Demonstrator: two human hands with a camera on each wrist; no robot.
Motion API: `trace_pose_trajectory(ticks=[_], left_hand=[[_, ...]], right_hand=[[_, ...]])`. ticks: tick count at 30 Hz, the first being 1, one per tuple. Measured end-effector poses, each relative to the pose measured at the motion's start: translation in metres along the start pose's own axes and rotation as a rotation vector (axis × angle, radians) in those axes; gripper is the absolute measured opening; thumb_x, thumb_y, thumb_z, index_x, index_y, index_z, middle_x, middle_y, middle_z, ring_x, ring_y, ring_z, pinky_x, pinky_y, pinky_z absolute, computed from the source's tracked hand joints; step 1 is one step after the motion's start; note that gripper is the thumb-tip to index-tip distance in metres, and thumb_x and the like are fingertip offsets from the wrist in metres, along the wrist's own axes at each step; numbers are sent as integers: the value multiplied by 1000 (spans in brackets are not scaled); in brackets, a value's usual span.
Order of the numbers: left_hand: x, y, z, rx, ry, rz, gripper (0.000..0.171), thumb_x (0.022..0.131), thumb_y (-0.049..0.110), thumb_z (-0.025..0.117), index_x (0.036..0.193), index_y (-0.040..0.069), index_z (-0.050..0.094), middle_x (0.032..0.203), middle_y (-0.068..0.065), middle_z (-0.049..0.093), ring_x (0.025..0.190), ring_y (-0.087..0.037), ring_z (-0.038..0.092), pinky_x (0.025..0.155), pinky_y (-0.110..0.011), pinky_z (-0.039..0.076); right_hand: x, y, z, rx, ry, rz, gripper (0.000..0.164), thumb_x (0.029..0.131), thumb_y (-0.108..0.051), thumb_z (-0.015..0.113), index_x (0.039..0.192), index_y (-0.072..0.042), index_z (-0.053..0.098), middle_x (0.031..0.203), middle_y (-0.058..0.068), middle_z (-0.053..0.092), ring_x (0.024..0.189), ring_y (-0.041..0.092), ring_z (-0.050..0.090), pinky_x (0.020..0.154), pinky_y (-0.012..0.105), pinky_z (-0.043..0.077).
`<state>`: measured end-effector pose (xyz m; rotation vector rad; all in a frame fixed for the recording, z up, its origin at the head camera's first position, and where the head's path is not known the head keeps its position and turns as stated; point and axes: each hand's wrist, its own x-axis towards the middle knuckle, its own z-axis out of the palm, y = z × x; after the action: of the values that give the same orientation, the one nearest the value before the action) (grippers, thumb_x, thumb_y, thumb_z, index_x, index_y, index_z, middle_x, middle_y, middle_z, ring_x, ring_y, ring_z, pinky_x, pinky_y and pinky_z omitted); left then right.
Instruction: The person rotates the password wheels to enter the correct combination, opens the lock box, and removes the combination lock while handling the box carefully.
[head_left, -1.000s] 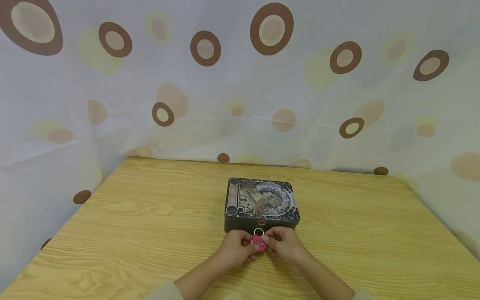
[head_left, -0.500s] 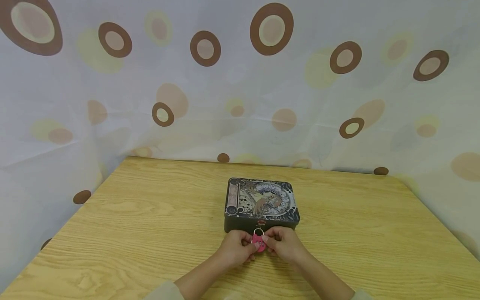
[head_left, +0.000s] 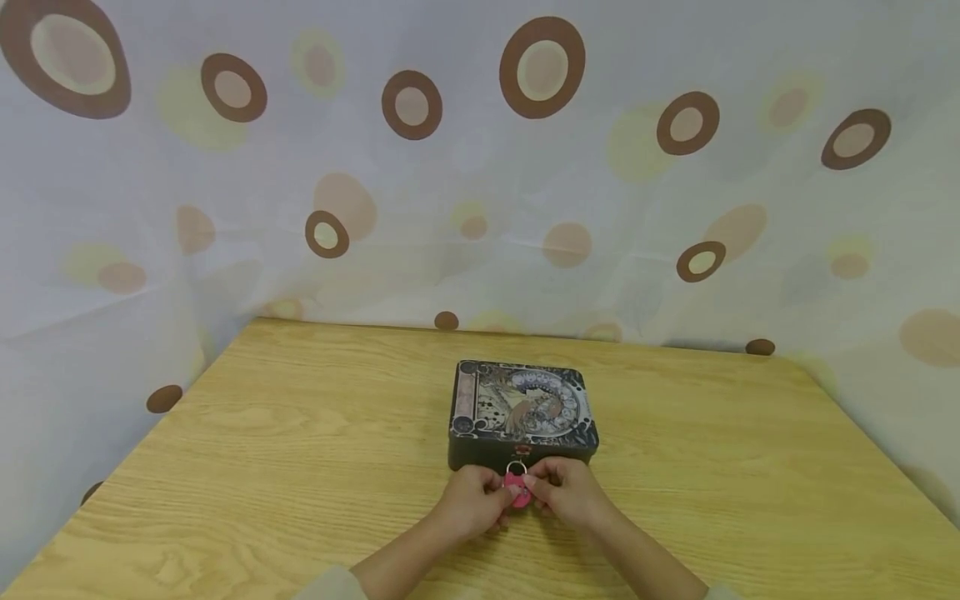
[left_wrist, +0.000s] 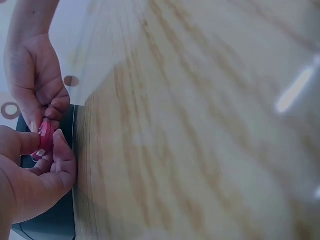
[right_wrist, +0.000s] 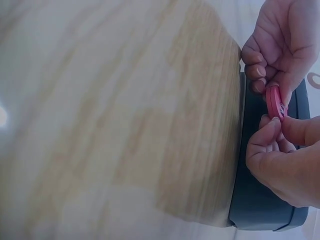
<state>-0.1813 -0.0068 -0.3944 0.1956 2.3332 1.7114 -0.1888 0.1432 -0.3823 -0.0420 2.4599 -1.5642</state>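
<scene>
A pink combination padlock (head_left: 517,490) with a silver shackle (head_left: 516,467) is held upright between both hands, in front of a dark tin box (head_left: 536,404) with a patterned lid. Its shackle reaches up to the small reddish latch (head_left: 522,450) on the box front; I cannot tell whether it is closed through it. My left hand (head_left: 468,502) pinches the padlock from the left, thumb over the number dials on its face. From the right, my right hand (head_left: 573,493) pinches its other edge with thumb and fingers. The padlock's pink side (right_wrist: 274,102) also shows in the right wrist view.
The box stands on a wood-grain table (head_left: 315,433), its lid down. Behind the table and along its sides hangs a pale sheet (head_left: 480,183) with brown and yellow spots.
My left thumb has shifted slightly across the dials and covers more of them. Both hands keep their hold on the padlock. The head view has tilted up a little; the box stays put.
</scene>
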Motion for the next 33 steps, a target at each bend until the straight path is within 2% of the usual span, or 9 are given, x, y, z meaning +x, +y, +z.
trace_pose_trajectory(ticks=[8,18,28,33], left_hand=[[1,-3,-1,-13,-21,16,18,90,7,57,80,-8,61,57,-9,58,49,-8,51,45,-21,46],[0,-4,-5,-22,-50,43,8,83,-4,61,86,-11,61,64,-11,62,51,-7,52,47,-20,47],[1,-1,-4,-10,-42,31,11,81,-2,64,87,-11,61,65,-10,62,52,-7,53,48,-21,49],[3,-3,-1,-21,-29,1,11,85,1,62,89,-10,61,64,-10,61,51,-7,52,47,-20,48]], right_hand=[[2,2,1,-7,-4,-11,13,90,-2,55,89,10,59,65,0,51,62,11,48,56,23,45],[1,2,1,0,-6,-22,14,90,-1,54,89,12,59,64,0,51,62,11,48,56,24,46],[2,2,2,13,2,0,13,91,-2,53,90,10,59,66,1,51,64,12,48,58,26,47],[1,1,1,27,-8,8,12,90,-2,53,90,9,59,67,1,51,64,12,49,58,25,47]])
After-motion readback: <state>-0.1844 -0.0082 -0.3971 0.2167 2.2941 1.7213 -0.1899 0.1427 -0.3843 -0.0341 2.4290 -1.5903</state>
